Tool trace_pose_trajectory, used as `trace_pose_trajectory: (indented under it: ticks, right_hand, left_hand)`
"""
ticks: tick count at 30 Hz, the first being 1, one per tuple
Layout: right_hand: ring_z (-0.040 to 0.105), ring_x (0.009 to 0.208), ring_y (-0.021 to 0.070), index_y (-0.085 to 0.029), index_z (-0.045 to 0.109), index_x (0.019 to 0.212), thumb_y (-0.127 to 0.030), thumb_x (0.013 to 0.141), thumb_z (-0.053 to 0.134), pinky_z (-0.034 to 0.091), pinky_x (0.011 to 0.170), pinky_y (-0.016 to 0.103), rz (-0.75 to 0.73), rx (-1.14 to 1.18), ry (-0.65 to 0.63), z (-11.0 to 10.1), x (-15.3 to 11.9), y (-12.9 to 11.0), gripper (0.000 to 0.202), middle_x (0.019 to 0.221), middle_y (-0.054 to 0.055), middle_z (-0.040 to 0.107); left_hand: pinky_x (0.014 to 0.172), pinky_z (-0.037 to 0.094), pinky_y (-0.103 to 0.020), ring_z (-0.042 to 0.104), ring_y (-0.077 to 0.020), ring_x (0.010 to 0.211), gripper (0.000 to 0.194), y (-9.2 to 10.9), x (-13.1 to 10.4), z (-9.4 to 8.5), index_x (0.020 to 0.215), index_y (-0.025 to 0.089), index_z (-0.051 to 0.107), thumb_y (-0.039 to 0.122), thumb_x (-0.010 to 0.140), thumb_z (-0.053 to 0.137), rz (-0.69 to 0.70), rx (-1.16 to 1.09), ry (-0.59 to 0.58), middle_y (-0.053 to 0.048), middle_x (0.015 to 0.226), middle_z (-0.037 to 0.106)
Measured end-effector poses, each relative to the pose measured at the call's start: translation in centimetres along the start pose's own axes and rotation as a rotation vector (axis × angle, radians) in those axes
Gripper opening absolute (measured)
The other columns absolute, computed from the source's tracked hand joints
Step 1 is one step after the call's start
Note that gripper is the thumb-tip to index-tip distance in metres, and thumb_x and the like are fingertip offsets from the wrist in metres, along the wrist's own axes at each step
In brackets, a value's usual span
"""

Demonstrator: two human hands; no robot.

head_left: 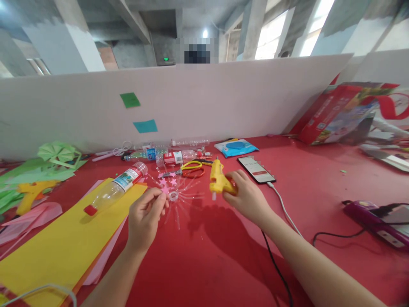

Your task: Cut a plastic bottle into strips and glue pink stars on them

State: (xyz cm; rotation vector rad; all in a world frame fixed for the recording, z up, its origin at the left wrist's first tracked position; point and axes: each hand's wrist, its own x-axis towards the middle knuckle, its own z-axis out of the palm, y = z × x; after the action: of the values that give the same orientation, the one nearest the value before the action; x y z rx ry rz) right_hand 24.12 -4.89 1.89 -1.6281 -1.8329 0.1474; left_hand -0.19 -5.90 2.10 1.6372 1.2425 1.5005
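My left hand is closed in a pinch at the edge of a clear plastic piece, cut into thin strips that fan out around a bottle neck. Several pink stars lie on or among its strips, and one touches my left fingertips. Whether the fingers grip that star or a strip is too small to tell. To the right, my right hand is wrapped round the handle of a yellow glue gun, held above the red table.
Yellow paper with a plastic bottle lies at left, near a second glue gun. Scissors and more bottles are behind the strips. A phone, blue wipes pack and purple power strip are at right.
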Motion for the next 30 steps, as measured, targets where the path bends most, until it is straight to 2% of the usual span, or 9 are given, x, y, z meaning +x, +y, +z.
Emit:
trace_pose_trajectory:
  ticks: [2,4,6,8,10,12,17,23,30]
  right_hand:
    - [0.048,0.057,0.0134,-0.018,0.053,0.087,-0.026,0.071,0.050,0.035,0.049,0.024,0.055,0.351,-0.038,-0.3,0.0,-0.2,0.018,0.074,0.001,0.054]
    - [0.048,0.054,0.0125,-0.017,0.055,0.084,-0.027,0.071,0.048,0.036,0.047,0.023,0.084,0.681,-0.183,-0.3,-0.6,-0.7,0.017,0.065,0.000,0.054]
    - [0.051,0.056,0.0132,-0.016,0.058,0.083,-0.028,0.072,0.049,0.038,0.049,0.024,0.081,0.888,-0.314,0.0,-1.5,-1.3,0.018,0.065,0.001,0.056]
    - [0.051,0.055,0.0134,-0.016,0.058,0.083,-0.035,0.076,0.053,0.041,0.050,0.025,0.110,0.986,-0.381,0.5,-2.5,-2.0,0.021,0.064,0.001,0.055]
    - [0.052,0.058,0.0140,-0.016,0.059,0.088,-0.044,0.078,0.056,0.045,0.053,0.027,0.090,1.024,-0.381,0.7,-3.2,-2.8,0.030,0.069,0.003,0.056]
    - [0.053,0.061,0.0148,-0.018,0.059,0.083,-0.051,0.080,0.054,0.047,0.056,0.029,0.000,1.018,-0.347,0.7,-3.6,-3.4,0.034,0.069,0.003,0.056]
    - [0.055,0.060,0.0156,-0.022,0.062,0.079,-0.056,0.084,0.048,0.049,0.054,0.027,-0.181,0.904,-0.279,0.3,-3.5,-4.2,0.037,0.065,0.003,0.057]
    - [0.048,0.053,0.0128,-0.020,0.063,0.087,-0.058,0.083,0.046,0.044,0.047,0.023,-0.118,0.885,-0.275,0.5,-3.6,-4.1,0.042,0.059,0.000,0.051]
    - [0.037,0.050,0.0106,-0.018,0.057,0.076,-0.053,0.082,0.047,0.036,0.044,0.022,-0.020,0.908,-0.333,0.7,-3.9,-4.0,0.037,0.056,-0.002,0.041]
  left_hand:
    - [0.040,0.036,-0.018,0.047,-0.0080,0.046,0.020,0.0,-0.1,0.2,0.068,0.018,0.059,0.031,0.081,0.052,-0.013,0.020,-0.029,0.002,0.057,0.054]
    - [0.040,0.035,-0.018,0.046,-0.0082,0.046,0.021,0.1,-0.2,0.5,0.067,0.018,0.058,0.031,0.081,0.052,-0.027,0.050,-0.044,0.002,0.056,0.053]
    - [0.041,0.035,-0.019,0.045,-0.0083,0.046,0.020,0.2,-0.2,0.6,0.068,0.017,0.059,0.031,0.081,0.051,-0.035,0.083,-0.047,0.002,0.056,0.053]
    - [0.043,0.036,-0.019,0.045,-0.0085,0.048,0.020,0.2,-0.2,0.7,0.067,0.017,0.059,0.030,0.080,0.051,-0.034,0.114,-0.053,0.002,0.057,0.053]
    - [0.045,0.037,-0.019,0.045,-0.0088,0.049,0.020,0.2,-0.2,0.8,0.066,0.017,0.057,0.030,0.080,0.051,-0.021,0.147,-0.070,0.002,0.057,0.052]
    - [0.047,0.037,-0.020,0.044,-0.0090,0.049,0.021,0.3,-0.2,0.9,0.064,0.017,0.055,0.030,0.081,0.050,-0.006,0.180,-0.091,0.002,0.056,0.051]
    - [0.048,0.037,-0.020,0.044,-0.0092,0.050,0.023,0.3,-0.5,1.1,0.062,0.018,0.052,0.029,0.081,0.049,0.031,0.224,-0.115,0.002,0.057,0.049]
    - [0.049,0.037,-0.020,0.044,-0.0092,0.051,0.024,0.1,-0.6,1.2,0.064,0.018,0.054,0.031,0.083,0.048,0.051,0.222,-0.121,0.002,0.057,0.049]
    - [0.051,0.036,-0.021,0.043,-0.0091,0.051,0.023,0.2,-0.6,1.2,0.065,0.018,0.055,0.030,0.083,0.049,0.062,0.211,-0.115,0.003,0.058,0.048]
